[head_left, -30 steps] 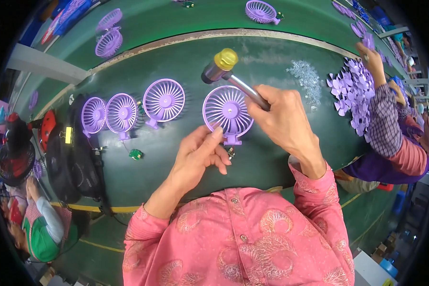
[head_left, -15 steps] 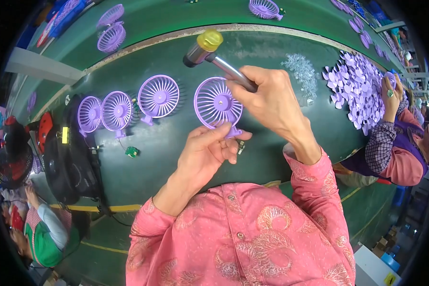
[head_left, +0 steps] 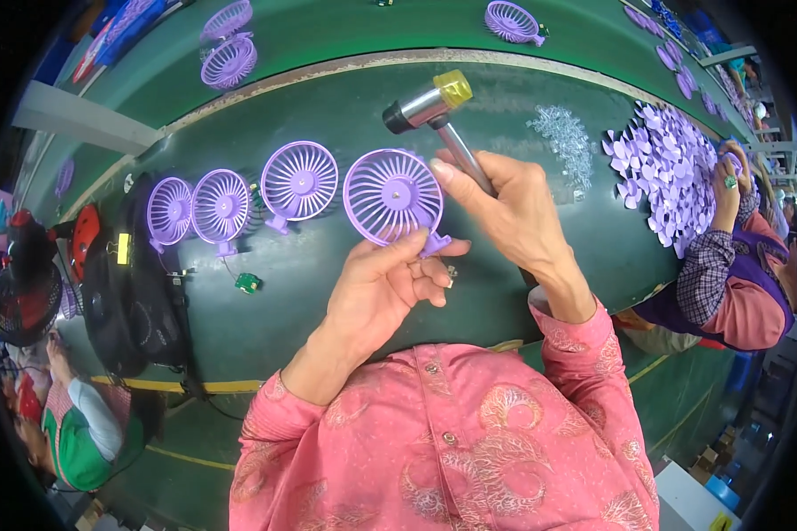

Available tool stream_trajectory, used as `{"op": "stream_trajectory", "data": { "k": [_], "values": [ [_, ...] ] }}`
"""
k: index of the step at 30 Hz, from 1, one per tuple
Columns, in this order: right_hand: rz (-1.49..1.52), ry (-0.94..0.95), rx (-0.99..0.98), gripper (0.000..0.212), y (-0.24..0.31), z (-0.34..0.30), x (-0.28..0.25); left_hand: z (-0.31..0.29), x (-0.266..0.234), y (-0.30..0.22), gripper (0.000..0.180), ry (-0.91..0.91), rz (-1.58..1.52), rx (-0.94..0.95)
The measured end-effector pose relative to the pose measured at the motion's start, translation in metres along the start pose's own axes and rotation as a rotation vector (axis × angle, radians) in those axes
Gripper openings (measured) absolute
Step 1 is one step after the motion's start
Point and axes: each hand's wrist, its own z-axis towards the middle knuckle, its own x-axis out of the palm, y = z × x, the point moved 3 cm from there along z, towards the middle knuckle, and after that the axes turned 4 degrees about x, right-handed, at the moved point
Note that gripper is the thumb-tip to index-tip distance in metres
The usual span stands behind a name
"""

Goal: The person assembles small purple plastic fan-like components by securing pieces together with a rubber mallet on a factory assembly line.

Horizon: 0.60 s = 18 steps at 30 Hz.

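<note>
My left hand (head_left: 372, 281) is closed around the short neck of a purple round fan housing (head_left: 394, 196) with radial ribs. Its ribbed side faces up, tilted a little off the green bench. A small part hangs by my left fingertips, too small to name. In my right hand (head_left: 524, 211) is the metal handle of a mallet (head_left: 428, 106) with one yellow and one black face. The mallet head is raised beyond the housing, apart from it. Three similar fan housings, left (head_left: 170, 211), middle (head_left: 220, 206) and right (head_left: 299, 181), lie to the left.
A green circuit board (head_left: 249, 282) lies on a wire. Clear small pieces (head_left: 562, 142) and purple fan blades (head_left: 664, 177) are heaped at right, by a co-worker's hand (head_left: 726, 190). A black bag (head_left: 119, 305) sits left. Beyond the bench edge runs a green belt (head_left: 354, 31) carrying housings.
The mallet head has swung right and slightly nearer. My left hand has shifted the fan housing a little left. Housings on the far belt have moved right.
</note>
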Motion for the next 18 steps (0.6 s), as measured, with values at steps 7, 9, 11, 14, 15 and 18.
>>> {"op": "stream_trajectory", "data": {
  "k": [7,9,11,14,15,18],
  "values": [
    [0.021,0.058,0.129,0.036,0.002,0.0,0.004,0.001,0.001,0.0,0.032,0.06,-0.101,0.0],
    [0.038,0.043,0.125,0.034,0.003,-0.001,0.005,0.001,0.001,0.0,0.035,0.071,-0.086,0.017],
    [0.213,0.006,0.102,0.031,0.003,-0.003,0.008,0.001,0.003,0.0,0.033,0.078,-0.036,0.049],
    [0.18,0.004,0.111,0.029,0.012,-0.003,0.007,0.001,0.003,0.001,0.029,0.08,-0.043,0.085],
    [0.177,0.002,0.111,0.029,0.011,-0.003,0.008,0.001,0.005,0.001,0.029,0.083,-0.044,0.083],
    [0.175,-0.013,0.079,0.028,0.01,-0.002,0.008,0.002,0.01,0.001,0.024,0.027,-0.044,0.123]
  ]
}}
